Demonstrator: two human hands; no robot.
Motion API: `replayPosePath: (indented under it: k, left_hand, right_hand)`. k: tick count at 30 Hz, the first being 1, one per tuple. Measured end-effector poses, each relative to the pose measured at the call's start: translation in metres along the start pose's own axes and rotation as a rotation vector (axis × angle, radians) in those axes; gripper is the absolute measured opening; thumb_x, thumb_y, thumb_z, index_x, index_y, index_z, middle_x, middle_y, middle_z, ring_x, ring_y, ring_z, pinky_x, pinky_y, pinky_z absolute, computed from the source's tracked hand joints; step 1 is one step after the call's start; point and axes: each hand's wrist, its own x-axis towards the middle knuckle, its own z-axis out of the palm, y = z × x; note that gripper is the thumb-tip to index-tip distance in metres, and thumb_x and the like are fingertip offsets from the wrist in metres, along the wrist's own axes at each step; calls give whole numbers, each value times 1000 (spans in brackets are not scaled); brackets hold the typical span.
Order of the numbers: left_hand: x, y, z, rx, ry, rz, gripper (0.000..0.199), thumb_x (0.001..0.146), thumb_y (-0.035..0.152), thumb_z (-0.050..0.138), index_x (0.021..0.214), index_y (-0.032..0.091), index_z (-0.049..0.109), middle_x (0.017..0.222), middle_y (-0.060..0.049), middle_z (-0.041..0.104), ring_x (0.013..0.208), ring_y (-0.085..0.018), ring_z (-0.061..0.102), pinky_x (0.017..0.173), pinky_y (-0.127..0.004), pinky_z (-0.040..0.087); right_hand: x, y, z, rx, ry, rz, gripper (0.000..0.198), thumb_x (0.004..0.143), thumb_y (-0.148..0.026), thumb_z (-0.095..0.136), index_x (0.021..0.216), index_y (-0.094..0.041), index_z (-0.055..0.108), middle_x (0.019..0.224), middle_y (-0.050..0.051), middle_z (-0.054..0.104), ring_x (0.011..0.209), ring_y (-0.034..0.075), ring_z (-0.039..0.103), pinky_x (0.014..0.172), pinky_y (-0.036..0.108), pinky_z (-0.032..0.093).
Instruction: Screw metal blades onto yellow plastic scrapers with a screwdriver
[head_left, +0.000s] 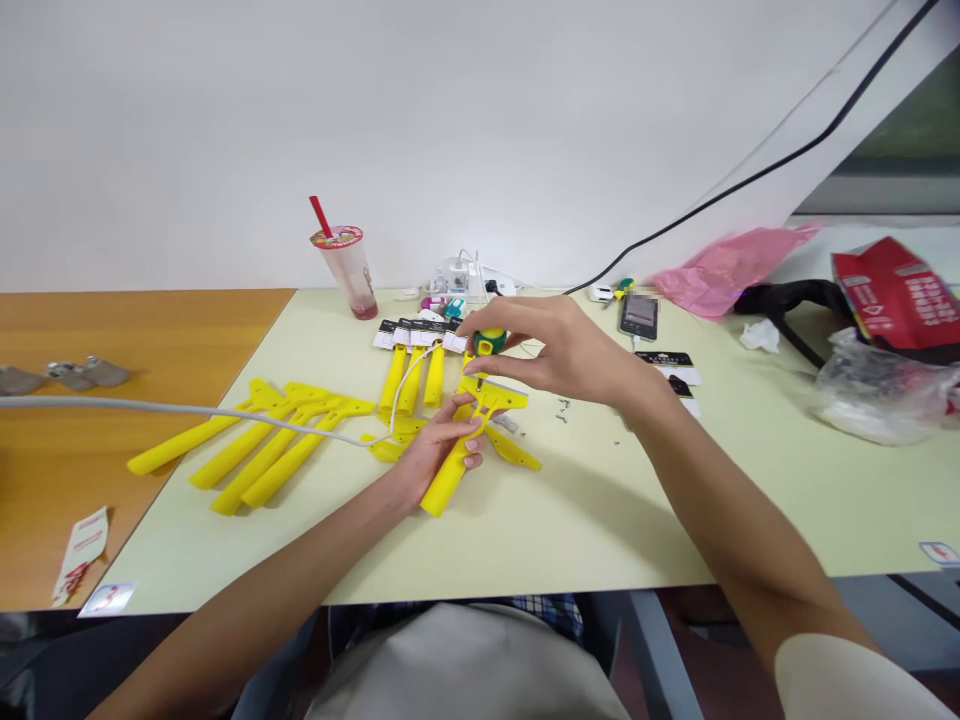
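Note:
My left hand (442, 447) is wrapped round a yellow scraper (448, 482), its handle slanting toward me and its wide head up. From above, my right hand (559, 345) grips a screwdriver (489, 343) with a green and yellow handle. The screwdriver's short shaft points down at the scraper head, but I cannot tell whether its tip sits in a screw. Loose yellow head pieces (514, 450) lie beside and behind my left hand. Small screws (562, 410) are scattered to the right of the scraper.
Several yellow handles (289, 450) lie at left, and carded yellow scrapers (412, 375) lie behind my hands. A cup with a straw (351, 275), a phone (639, 315), a pink bag (727, 270) and a clear plastic bag (874, 390) stand around. A white cable (225, 411) crosses at left.

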Motion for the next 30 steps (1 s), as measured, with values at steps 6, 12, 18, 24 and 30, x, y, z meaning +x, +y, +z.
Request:
replayPosePath:
  k: [6,12,18,24,30]
  left_hand:
    - [1,-1,-2,-78,-17,-3,60,73,4,90,120,24,58,122,-12,74,57,-5,55,50,-18,44]
    - [3,2,-3,-117,-5,17,67,69,1,92,118,25,52,125,-14,75,57,-5,56,50,-18,44]
    - [4,3,-6,-107,-36,69,69,69,2,92,121,24,52,124,-14,74,59,-6,57,53,-19,47]
    - [3,6,-6,-83,-23,99,71,67,4,93,122,24,53,117,-10,74,58,-6,56,51,-18,46]
    - [7,5,-7,-67,-4,119,66,70,4,91,118,26,51,120,-11,74,57,-6,56,48,-17,45]
  right_hand:
    - [10,-5,6,-81,-21,95,39,110,-53,66,139,-27,75,134,9,80,109,28,78,97,44,64]
    - [28,-19,7,-145,-146,247,50,114,-41,53,161,-26,58,163,13,63,127,32,74,112,53,58]
    - [48,-34,-9,-110,-271,353,32,106,-39,64,133,-24,71,129,11,80,109,30,78,99,45,61]
    - [50,-35,-19,-135,-240,383,22,100,-38,75,118,-25,73,110,6,82,97,26,77,88,38,57]
    - [39,-25,-16,-88,-190,290,16,104,-38,69,112,-25,76,109,6,82,90,23,75,83,37,54]
